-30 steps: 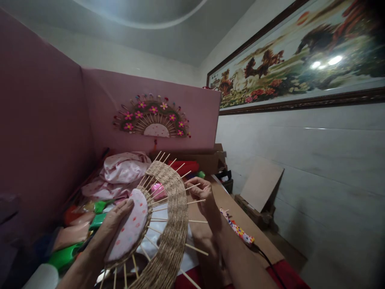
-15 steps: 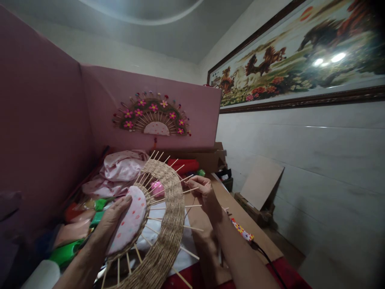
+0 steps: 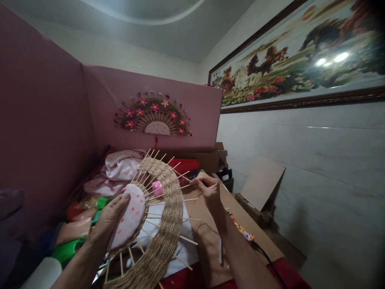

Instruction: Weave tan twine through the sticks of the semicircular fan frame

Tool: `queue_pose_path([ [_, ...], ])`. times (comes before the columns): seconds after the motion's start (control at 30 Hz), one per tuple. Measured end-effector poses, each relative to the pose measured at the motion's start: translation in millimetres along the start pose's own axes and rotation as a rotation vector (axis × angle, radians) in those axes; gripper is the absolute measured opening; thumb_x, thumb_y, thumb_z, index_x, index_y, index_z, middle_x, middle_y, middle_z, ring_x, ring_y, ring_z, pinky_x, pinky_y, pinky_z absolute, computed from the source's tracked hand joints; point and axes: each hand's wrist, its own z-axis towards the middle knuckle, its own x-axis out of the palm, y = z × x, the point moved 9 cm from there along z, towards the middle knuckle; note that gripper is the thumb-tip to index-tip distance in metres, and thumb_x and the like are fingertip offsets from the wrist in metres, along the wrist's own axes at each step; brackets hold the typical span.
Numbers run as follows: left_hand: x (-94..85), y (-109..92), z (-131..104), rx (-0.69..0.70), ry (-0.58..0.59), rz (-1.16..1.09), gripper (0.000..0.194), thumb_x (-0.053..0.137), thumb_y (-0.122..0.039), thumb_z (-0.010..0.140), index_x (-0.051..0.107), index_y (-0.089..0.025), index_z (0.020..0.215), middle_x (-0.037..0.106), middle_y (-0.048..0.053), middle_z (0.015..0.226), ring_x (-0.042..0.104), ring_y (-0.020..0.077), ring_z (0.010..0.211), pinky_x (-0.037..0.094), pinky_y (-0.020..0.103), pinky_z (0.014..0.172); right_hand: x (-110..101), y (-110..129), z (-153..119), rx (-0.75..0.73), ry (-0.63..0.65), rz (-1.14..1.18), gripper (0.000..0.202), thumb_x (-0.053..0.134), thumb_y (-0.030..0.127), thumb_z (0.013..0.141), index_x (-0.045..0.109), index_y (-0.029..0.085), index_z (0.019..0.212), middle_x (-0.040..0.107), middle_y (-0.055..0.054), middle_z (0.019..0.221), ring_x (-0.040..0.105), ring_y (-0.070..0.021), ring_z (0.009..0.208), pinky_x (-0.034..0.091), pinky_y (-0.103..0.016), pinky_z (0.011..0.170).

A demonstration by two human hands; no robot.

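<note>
A half-round woven fan (image 3: 172,200) of tan cord on thin wooden sticks tilts in front of me. Its padded centre (image 3: 130,216), covered in pale cloth with pink and red dots, is gripped along the straight edge by my left hand (image 3: 116,210), thumb on top. My right hand (image 3: 207,188) is just off the fan's outer right rim, thumb and fingers pinched on a thin cord (image 3: 184,178) that runs to the rim between the stick ends. The fan's lower end leaves the picture.
A finished fan with pink flowers (image 3: 155,114) is on the pink panel (image 3: 198,116). Crumpled dotted cloth (image 3: 120,166) and green packets (image 3: 67,249) lie at left. On the brown board (image 3: 207,241) at right is a flower-patterned tool with a black cable (image 3: 243,230).
My right hand has moved slightly right, drawing the cord out straighter from the rim. The fan has turned a little and shifted slightly left in my left hand.
</note>
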Motion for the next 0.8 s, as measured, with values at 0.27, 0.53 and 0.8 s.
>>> queue_pose_path([
  [0.27, 1.4, 6, -5, -0.074, -0.006, -0.062, 0.018, 0.063, -0.027, 0.071, 0.062, -0.015, 0.084, 0.067, 0.004, 0.062, 0.060, 0.0160, 0.045, 0.048, 0.023, 0.043, 7, -6, -6, 0.046, 0.046, 0.063, 0.018, 0.061, 0.031, 0.075, 0.067, 0.019, 0.064, 0.045, 0.002, 0.052, 0.036, -0.0090, 0.050, 0.029, -0.025, 0.049],
  [0.53, 3.7, 11, -11, -0.133, -0.026, -0.096, 0.025, 0.056, -0.029, 0.078, 0.062, -0.013, 0.096, 0.068, 0.007, 0.062, 0.062, 0.0195, 0.047, 0.051, 0.028, 0.043, 24, -32, -13, 0.219, 0.140, 0.222, 0.009, 0.065, 0.026, 0.067, 0.069, 0.019, 0.071, 0.060, -0.001, 0.064, 0.046, -0.0104, 0.056, 0.036, -0.023, 0.052],
  [0.8, 6.4, 10, -16, -0.124, -0.027, -0.108, 0.025, 0.056, -0.028, 0.078, 0.060, -0.012, 0.096, 0.067, 0.007, 0.059, 0.059, 0.0173, 0.039, 0.046, 0.025, 0.036, 34, -35, -18, 0.256, 0.198, 0.221, 0.006, 0.067, 0.024, 0.066, 0.070, 0.019, 0.070, 0.063, -0.001, 0.065, 0.053, -0.0121, 0.060, 0.040, -0.024, 0.059],
])
